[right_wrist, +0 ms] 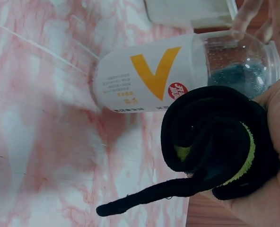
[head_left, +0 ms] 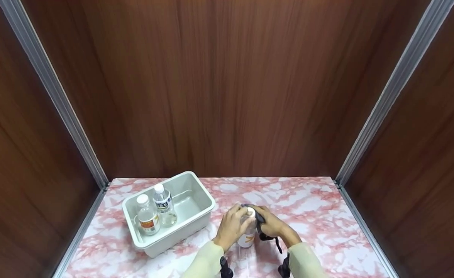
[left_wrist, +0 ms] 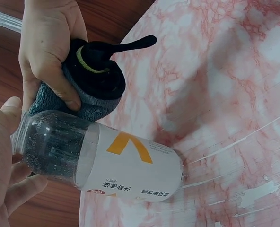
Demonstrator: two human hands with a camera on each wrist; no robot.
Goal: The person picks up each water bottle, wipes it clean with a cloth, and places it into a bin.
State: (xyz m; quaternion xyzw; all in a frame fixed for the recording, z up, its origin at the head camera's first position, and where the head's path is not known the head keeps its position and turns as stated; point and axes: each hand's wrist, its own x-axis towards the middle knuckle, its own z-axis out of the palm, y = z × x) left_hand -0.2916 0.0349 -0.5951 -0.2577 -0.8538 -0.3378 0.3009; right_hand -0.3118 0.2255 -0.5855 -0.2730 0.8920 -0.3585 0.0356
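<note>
A clear plastic bottle (left_wrist: 126, 161) with a white label and an orange V-shaped mark stands on the table in front of me. My left hand (head_left: 231, 227) holds it near its neck, fingers curled around the upper part by the white cap (head_left: 251, 212). On the other side, my right hand (head_left: 272, 224) grips a rolled dark cloth (right_wrist: 215, 142) with a black face, a yellow-green edge and a dangling loop. The cloth's grey-green fuzzy side lies against the bottle's shoulder, seen in the left wrist view. Droplets show on the clear part of the bottle.
To the left, a light grey plastic bin (head_left: 180, 231) sits at an angle on the pink-and-white marbled table (head_left: 308, 200). Inside it are a bottle with an orange-red label (head_left: 148, 220) and one with a blue-and-white label (head_left: 164, 204). Brown wood-grain panels (head_left: 227, 96) enclose the table.
</note>
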